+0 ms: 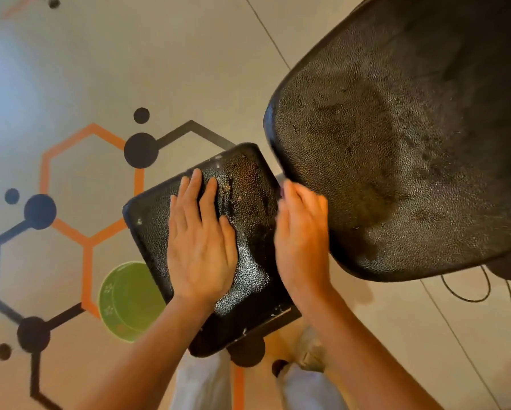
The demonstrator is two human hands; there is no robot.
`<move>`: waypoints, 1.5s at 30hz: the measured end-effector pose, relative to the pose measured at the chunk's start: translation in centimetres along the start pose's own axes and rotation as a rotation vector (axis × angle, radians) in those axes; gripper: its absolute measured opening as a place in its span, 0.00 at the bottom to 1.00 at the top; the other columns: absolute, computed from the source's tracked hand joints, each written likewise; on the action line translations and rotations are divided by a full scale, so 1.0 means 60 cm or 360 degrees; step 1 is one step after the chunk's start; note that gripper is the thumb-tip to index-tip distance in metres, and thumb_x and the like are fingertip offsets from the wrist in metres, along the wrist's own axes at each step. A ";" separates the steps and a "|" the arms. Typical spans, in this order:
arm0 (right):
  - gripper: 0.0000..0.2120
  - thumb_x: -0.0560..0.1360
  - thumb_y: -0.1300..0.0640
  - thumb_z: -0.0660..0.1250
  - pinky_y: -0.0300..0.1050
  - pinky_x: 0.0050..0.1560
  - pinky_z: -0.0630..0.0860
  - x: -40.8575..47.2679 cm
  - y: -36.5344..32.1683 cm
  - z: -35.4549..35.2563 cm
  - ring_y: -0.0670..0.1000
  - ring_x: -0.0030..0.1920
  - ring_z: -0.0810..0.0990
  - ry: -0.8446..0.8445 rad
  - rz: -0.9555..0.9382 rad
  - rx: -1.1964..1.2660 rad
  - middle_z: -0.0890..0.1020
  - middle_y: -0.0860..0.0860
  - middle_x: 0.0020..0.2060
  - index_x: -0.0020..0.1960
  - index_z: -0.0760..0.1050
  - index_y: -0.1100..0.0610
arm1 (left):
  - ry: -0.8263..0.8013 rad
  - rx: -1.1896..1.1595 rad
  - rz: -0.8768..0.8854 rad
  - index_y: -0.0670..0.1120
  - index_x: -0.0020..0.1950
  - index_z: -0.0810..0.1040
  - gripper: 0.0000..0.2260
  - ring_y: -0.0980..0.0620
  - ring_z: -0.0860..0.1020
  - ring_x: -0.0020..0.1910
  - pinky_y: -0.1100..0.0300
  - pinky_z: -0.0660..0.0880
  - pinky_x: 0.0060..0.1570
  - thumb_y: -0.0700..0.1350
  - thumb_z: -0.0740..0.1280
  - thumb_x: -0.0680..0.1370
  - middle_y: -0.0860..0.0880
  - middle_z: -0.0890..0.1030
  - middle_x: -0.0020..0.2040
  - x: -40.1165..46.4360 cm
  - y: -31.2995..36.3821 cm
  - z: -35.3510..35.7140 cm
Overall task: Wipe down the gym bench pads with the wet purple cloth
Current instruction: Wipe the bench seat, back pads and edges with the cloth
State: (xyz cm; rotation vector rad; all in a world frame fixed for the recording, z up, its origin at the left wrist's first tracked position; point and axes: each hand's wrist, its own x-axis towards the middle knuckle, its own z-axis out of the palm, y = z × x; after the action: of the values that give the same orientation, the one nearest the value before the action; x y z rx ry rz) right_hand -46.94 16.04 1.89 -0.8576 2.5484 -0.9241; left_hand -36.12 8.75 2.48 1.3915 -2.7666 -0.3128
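Two hands: left hand [201, 241] lying flat, spread on seat pad [248, 202]; right hand [303, 229] blurring at pad's right edge, grasp untellable; purple cloth unseen.

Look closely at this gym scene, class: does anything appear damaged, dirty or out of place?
Yes. The small seat pad shows whitish chips along its edges and gritty smears near the top. No purple cloth is clearly visible: the left hand lies flat and bare, the right hand is blurred.

Your forearms are bare — no sleeves, watch or rings show on your left hand [201, 247] or right hand [303, 232]. At the bottom centre of the frame your legs wear pale, light-grey trousers [202, 383] — footwear is too blurred to tell.
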 end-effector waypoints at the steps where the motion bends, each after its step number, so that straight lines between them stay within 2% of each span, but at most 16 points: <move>1: 0.18 0.79 0.57 0.55 0.48 0.58 0.73 0.034 -0.020 0.017 0.53 0.56 0.72 -0.0015 -0.0002 -0.0047 0.77 0.55 0.58 0.66 0.72 0.62 | -0.0001 -0.0011 0.0008 0.41 0.76 0.63 0.23 0.42 0.57 0.78 0.46 0.55 0.77 0.45 0.56 0.82 0.41 0.60 0.78 0.000 0.000 0.000; 5: 0.17 0.80 0.59 0.59 0.49 0.59 0.73 0.073 -0.040 0.040 0.53 0.58 0.71 -0.0041 -0.0011 -0.0124 0.76 0.54 0.59 0.68 0.70 0.61 | -0.0005 -0.0073 0.0017 0.40 0.76 0.62 0.23 0.42 0.55 0.79 0.46 0.54 0.77 0.45 0.56 0.82 0.40 0.60 0.78 0.000 -0.003 0.000; 11: 0.17 0.80 0.59 0.58 0.50 0.59 0.74 -0.093 0.043 -0.038 0.53 0.57 0.71 -0.0028 0.0225 -0.0017 0.78 0.53 0.58 0.67 0.72 0.62 | -0.0015 -0.0071 0.0050 0.40 0.76 0.62 0.23 0.43 0.55 0.79 0.47 0.52 0.78 0.46 0.55 0.82 0.41 0.60 0.78 0.001 -0.007 0.002; 12: 0.16 0.80 0.60 0.59 0.47 0.60 0.73 -0.107 0.047 -0.050 0.52 0.57 0.71 -0.0063 0.0260 -0.0022 0.77 0.53 0.59 0.67 0.72 0.61 | -0.0020 -0.0080 0.0056 0.40 0.76 0.62 0.23 0.43 0.54 0.79 0.47 0.51 0.78 0.46 0.55 0.82 0.41 0.59 0.78 0.001 -0.008 0.003; 15: 0.15 0.81 0.61 0.59 0.27 0.55 0.64 -0.117 0.044 -0.081 0.47 0.55 0.70 -0.0095 0.0321 -0.0013 0.78 0.51 0.58 0.66 0.74 0.59 | -0.0022 -0.0136 0.0061 0.40 0.76 0.61 0.23 0.43 0.54 0.79 0.47 0.50 0.78 0.46 0.55 0.82 0.41 0.59 0.78 0.001 -0.010 0.002; 16: 0.15 0.81 0.60 0.59 0.26 0.53 0.62 -0.115 0.038 -0.085 0.46 0.55 0.70 -0.0051 0.0368 0.0019 0.78 0.51 0.58 0.66 0.74 0.58 | -0.0012 -0.0163 0.0058 0.40 0.76 0.61 0.23 0.43 0.53 0.79 0.47 0.50 0.78 0.46 0.55 0.82 0.41 0.58 0.78 0.001 -0.011 0.001; 19: 0.18 0.79 0.58 0.62 0.35 0.62 0.67 -0.119 0.012 -0.069 0.50 0.62 0.70 0.0137 0.0461 0.0147 0.74 0.51 0.63 0.69 0.70 0.58 | -0.0027 -0.0303 0.0080 0.41 0.77 0.60 0.24 0.45 0.53 0.79 0.48 0.49 0.78 0.47 0.56 0.82 0.42 0.57 0.79 -0.001 -0.014 -0.004; 22: 0.23 0.78 0.55 0.64 0.48 0.69 0.66 -0.134 -0.007 -0.026 0.53 0.69 0.65 0.0214 0.0344 -0.0164 0.70 0.52 0.69 0.70 0.68 0.60 | -0.0148 -0.0493 0.0188 0.43 0.77 0.59 0.25 0.45 0.50 0.80 0.47 0.49 0.78 0.47 0.59 0.82 0.43 0.55 0.79 -0.001 -0.030 -0.017; 24: 0.21 0.80 0.53 0.59 0.54 0.72 0.62 -0.134 0.000 -0.005 0.55 0.71 0.65 0.0249 0.0337 -0.0288 0.71 0.54 0.69 0.70 0.68 0.60 | -0.0250 -0.0476 0.0454 0.44 0.77 0.60 0.24 0.45 0.50 0.80 0.46 0.50 0.78 0.48 0.58 0.82 0.44 0.56 0.79 0.004 -0.060 -0.025; 26: 0.20 0.81 0.51 0.51 0.59 0.71 0.62 -0.127 0.003 0.009 0.57 0.68 0.69 0.0303 0.0459 -0.0206 0.73 0.55 0.66 0.66 0.70 0.60 | -0.0318 -0.0304 0.0865 0.44 0.77 0.62 0.22 0.45 0.53 0.80 0.46 0.51 0.78 0.49 0.54 0.83 0.44 0.60 0.78 0.013 -0.097 -0.031; 29: 0.20 0.82 0.53 0.49 0.57 0.75 0.56 -0.149 -0.037 0.045 0.56 0.73 0.64 0.0451 0.0538 -0.0195 0.69 0.54 0.70 0.70 0.67 0.58 | -0.0361 -0.0169 0.1192 0.41 0.75 0.66 0.22 0.45 0.60 0.78 0.47 0.56 0.77 0.48 0.51 0.83 0.42 0.64 0.77 0.021 -0.123 -0.031; 33: 0.21 0.81 0.57 0.51 0.53 0.76 0.53 -0.257 -0.120 0.099 0.53 0.77 0.54 0.0247 0.0234 -0.0334 0.62 0.52 0.75 0.74 0.62 0.57 | -0.0311 -0.0251 0.1168 0.40 0.74 0.68 0.20 0.45 0.63 0.77 0.47 0.59 0.76 0.43 0.54 0.82 0.42 0.67 0.75 0.017 -0.119 -0.027; 35: 0.22 0.81 0.58 0.52 0.54 0.76 0.50 -0.241 -0.089 0.084 0.54 0.77 0.51 0.0149 0.0135 -0.0391 0.60 0.52 0.76 0.74 0.62 0.57 | -0.0310 -0.0263 0.1171 0.41 0.74 0.67 0.21 0.45 0.62 0.77 0.47 0.58 0.77 0.43 0.53 0.82 0.42 0.66 0.75 0.017 -0.122 -0.027; 38: 0.22 0.81 0.62 0.55 0.60 0.76 0.50 -0.147 -0.016 0.050 0.55 0.77 0.50 0.0359 0.0500 -0.0408 0.59 0.54 0.76 0.75 0.60 0.59 | -0.0333 -0.0267 0.1189 0.41 0.75 0.66 0.21 0.45 0.61 0.77 0.47 0.57 0.77 0.44 0.52 0.83 0.43 0.65 0.76 0.019 -0.124 -0.028; 41: 0.21 0.83 0.60 0.51 0.56 0.76 0.49 -0.155 -0.049 0.074 0.54 0.77 0.53 0.0636 0.0713 -0.0169 0.60 0.54 0.76 0.76 0.57 0.60 | -0.0344 -0.0266 0.1184 0.42 0.75 0.65 0.22 0.45 0.62 0.77 0.47 0.57 0.77 0.45 0.51 0.82 0.43 0.65 0.76 0.019 -0.123 -0.027; 45: 0.22 0.84 0.52 0.42 0.49 0.76 0.49 -0.294 -0.165 0.123 0.49 0.77 0.52 0.0342 0.0408 -0.0166 0.59 0.50 0.76 0.76 0.56 0.55 | -0.0340 -0.0273 0.1201 0.40 0.75 0.66 0.21 0.44 0.63 0.76 0.48 0.57 0.77 0.43 0.53 0.81 0.42 0.66 0.75 0.020 -0.123 -0.028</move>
State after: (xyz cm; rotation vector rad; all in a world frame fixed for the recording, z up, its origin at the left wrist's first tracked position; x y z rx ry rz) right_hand -25.57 17.43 4.14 -0.4615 2.8263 -0.8491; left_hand -30.79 3.21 2.62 0.2315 -3.0736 -0.6550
